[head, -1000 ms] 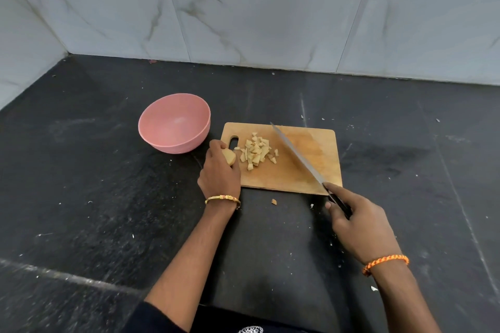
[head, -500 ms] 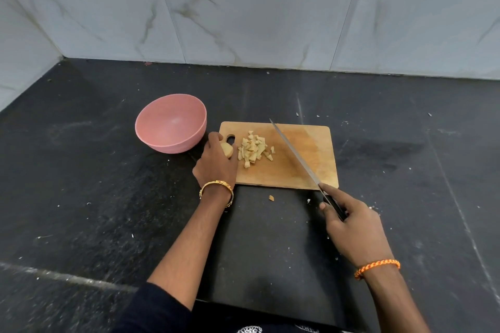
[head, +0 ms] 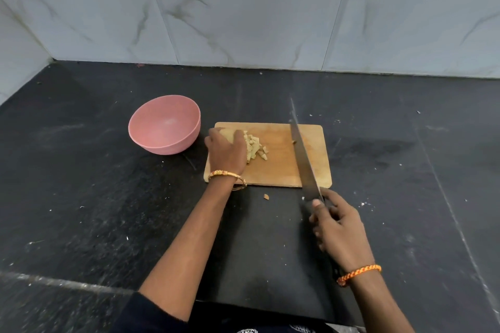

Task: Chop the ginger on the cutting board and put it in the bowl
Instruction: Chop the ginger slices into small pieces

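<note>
While the left hand sat at the board's left edge 1 second ago, pinching an uncut nub of ginger beside the pile, it now lies further onto the rectangular wooden cutting board, fingers curled over the left side of the heap of pale chopped ginger pieces. The nub shows between thumb and fingers, so the hand holds it, though how firmly I cannot tell.

The right hand is wrapped round the dark handle of the long steel kitchen knife, fingers closed, forefinger up near the blade's heel. The blade has swung: before, it lay diagonally with its tip close to the pile; now it points almost straight away from the person, crossing the board's right half, tip past the far edge, well apart from the ginger.

Reading: the knife is parked clear and the left hand is either setting the last nub for more cuts or gathering the pile. Chopping looks mostly done; 1 uncut piece remains.

The round pink plastic bowl stands on the black stone counter just left of the board, tipped slightly, with nothing visible inside. No transfer yet. 1 stray ginger chip lies on the counter just in front of the board's near edge and would need collecting.
</note>
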`<state>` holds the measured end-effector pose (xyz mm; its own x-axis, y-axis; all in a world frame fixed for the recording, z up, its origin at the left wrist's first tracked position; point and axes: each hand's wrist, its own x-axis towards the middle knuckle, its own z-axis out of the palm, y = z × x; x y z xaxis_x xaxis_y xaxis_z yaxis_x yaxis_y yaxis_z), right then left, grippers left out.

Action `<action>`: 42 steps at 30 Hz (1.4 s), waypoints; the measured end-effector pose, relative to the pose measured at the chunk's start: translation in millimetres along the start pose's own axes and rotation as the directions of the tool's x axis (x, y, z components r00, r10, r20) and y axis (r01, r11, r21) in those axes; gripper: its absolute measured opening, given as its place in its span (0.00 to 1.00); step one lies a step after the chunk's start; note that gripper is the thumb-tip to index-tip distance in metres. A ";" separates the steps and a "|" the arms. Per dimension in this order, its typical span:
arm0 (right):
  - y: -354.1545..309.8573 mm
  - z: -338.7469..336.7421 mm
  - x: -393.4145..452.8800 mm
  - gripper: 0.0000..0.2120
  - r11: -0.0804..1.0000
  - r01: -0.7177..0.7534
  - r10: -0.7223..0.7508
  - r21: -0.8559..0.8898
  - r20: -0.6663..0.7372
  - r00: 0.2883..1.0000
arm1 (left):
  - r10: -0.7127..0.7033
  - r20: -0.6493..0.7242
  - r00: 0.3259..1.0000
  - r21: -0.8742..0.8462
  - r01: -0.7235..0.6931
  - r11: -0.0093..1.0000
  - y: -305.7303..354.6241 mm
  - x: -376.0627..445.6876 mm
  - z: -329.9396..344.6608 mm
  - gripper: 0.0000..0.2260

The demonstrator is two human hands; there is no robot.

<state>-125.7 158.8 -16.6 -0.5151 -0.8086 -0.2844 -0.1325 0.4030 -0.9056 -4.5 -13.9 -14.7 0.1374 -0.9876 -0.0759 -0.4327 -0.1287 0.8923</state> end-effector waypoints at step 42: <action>2.7 -39.2 19.2 0.12 0.874 -0.227 0.102 0.429 0.296 0.950 | 0.029 0.177 0.984 -0.139 -0.004 0.990 19.9 27.2 19.7 0.03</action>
<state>-169.2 161.1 -12.2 -0.2523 -0.8539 -0.4552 0.3646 0.3518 -0.8621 -26.9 -45.1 -7.8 -0.0351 -0.9912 -0.1274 -0.3055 -0.1107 0.9457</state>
